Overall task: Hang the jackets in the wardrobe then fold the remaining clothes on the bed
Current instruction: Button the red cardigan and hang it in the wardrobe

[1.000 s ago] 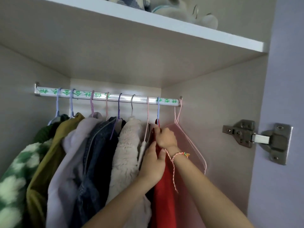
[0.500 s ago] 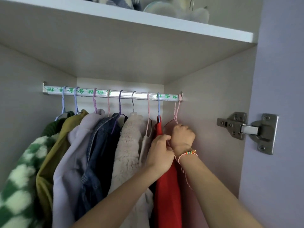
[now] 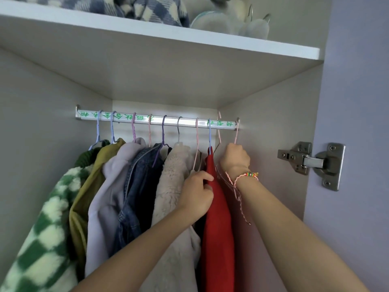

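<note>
Wardrobe interior, as I see it from the head camera.

1. Hanging rail point(image 3: 155, 121): metal, green printing along it, fixed wall to wall under the shelf point(image 3: 210, 42).
2. Red jacket point(image 3: 219, 228): on a pale blue hanger point(image 3: 209, 135), last garment at the right of the row, hook over the rail.
3. Left hand point(image 3: 196, 193): fingers and thumb curled, pinching the red jacket's left edge just below its shoulder.
4. Right hand point(image 3: 234, 157): closed in a fist round the necks of the pink wire hangers point(image 3: 236, 133), just right of the red jacket. One pink hook is over the rail's right end. The other pokes up above the rail, and I cannot tell whether it rests on it. A braided bracelet point(image 3: 246, 175) is on the wrist, its cords dangling.
5. Other garments on the rail, left to right: green-and-white checked fleece point(image 3: 42, 239), olive jacket point(image 3: 88, 197), lilac jacket point(image 3: 109, 197), denim jacket point(image 3: 143, 186), cream fleece jacket point(image 3: 174, 186). They are packed shoulder to shoulder. A dark garment between the cream fleece and the red jacket is mostly hidden.
6. On the shelf: a blue-and-cream checked blanket point(image 3: 136, 7), with pale rounded items beside it that I cannot identify.
7. Right side: a metal hinge point(image 3: 311, 163) joins the side wall to the lilac door point(image 3: 357, 102).
</note>
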Demonstrator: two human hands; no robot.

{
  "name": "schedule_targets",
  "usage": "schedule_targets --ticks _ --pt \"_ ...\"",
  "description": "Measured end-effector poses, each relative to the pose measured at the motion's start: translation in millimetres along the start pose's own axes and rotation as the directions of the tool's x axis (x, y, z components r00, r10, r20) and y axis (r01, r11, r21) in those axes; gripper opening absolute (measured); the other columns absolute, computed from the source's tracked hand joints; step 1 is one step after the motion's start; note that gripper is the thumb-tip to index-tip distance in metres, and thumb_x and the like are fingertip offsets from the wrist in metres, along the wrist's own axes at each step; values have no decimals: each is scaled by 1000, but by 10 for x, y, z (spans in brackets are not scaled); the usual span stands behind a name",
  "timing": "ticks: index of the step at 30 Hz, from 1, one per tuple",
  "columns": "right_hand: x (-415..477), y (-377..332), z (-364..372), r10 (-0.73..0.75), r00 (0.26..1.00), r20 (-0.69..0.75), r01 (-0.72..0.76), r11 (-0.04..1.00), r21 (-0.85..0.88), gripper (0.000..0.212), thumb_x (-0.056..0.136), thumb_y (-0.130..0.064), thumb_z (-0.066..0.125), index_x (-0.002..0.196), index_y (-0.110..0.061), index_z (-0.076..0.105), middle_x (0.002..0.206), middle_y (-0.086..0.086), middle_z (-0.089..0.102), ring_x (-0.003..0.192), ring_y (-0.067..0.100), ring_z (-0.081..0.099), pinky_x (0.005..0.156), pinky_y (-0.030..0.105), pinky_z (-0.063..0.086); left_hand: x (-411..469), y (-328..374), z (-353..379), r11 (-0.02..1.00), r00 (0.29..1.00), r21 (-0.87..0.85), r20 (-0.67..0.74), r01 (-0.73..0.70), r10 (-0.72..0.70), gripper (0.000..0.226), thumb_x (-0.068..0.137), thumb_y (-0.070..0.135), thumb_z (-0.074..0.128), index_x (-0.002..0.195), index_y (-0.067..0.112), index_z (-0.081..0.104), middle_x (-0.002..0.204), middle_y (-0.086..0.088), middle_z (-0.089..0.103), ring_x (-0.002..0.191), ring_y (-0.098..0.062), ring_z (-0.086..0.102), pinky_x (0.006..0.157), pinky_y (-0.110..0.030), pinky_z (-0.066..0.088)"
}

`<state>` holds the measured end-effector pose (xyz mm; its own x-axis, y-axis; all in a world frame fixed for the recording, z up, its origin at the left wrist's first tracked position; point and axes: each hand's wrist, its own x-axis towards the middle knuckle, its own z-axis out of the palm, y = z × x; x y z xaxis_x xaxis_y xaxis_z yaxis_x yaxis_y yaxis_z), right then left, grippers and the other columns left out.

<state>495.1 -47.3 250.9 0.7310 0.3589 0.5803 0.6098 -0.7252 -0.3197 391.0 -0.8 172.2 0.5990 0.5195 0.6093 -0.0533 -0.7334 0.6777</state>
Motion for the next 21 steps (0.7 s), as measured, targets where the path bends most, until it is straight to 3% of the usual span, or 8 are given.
schedule_targets --ticks 2,7,10,13,18,21 --pt "47 -40 -37 16 999 43 -20 995 101 29 92 -3 45 120 3 54 125 21 54 116 38 54 92 40 45 -16 0 -65 1000 1000 13 3 -16 16 34 86 -6 41 108 8 62 114 -6 57 89 -12 55 66 -2 38" --pt "94 -53 54 95 985 141 -137 938 319 30 93 -15 50 113 8 55 123 25 56 114 40 54 93 40 45 -7 21 -156 998 999 -42 17 -40 40 35 90 -5 38 114 10 60 113 -8 59 67 -3 51 56 -4 37" --pt "66 -66 94 120 980 157 -168 922 348 29 93 -14 49 111 8 56 121 25 57 112 38 56 92 39 47 11 30 -139 998 999 -42 33 -36 38 38 91 -6 37 115 10 61 115 -10 60 90 -21 59 73 -13 40" --pt "125 -77 21 125 978 168 -176 924 338 27 92 -6 51 113 8 56 122 24 57 115 35 55 92 35 46 -36 4 -65 999 996 -42 87 2 1 37 92 -3 39 118 12 60 122 -8 57 113 -16 55 88 -11 36" --pt "331 -229 -188 126 977 174 -185 907 378 30 93 -2 47 122 8 51 131 23 51 123 33 50 97 31 41 43 25 -105 996 996 -77 80 -35 41 38 92 -1 38 121 14 59 124 -5 57 115 -14 54 102 -21 39" --pt "208 -238 -100 137 960 245 -216 918 333 32 94 -6 50 123 6 50 133 21 51 123 32 50 101 31 41 3 14 -113 996 998 -81 56 -37 42 40 91 -3 38 119 12 61 119 -9 60 109 -19 57 101 -29 42"
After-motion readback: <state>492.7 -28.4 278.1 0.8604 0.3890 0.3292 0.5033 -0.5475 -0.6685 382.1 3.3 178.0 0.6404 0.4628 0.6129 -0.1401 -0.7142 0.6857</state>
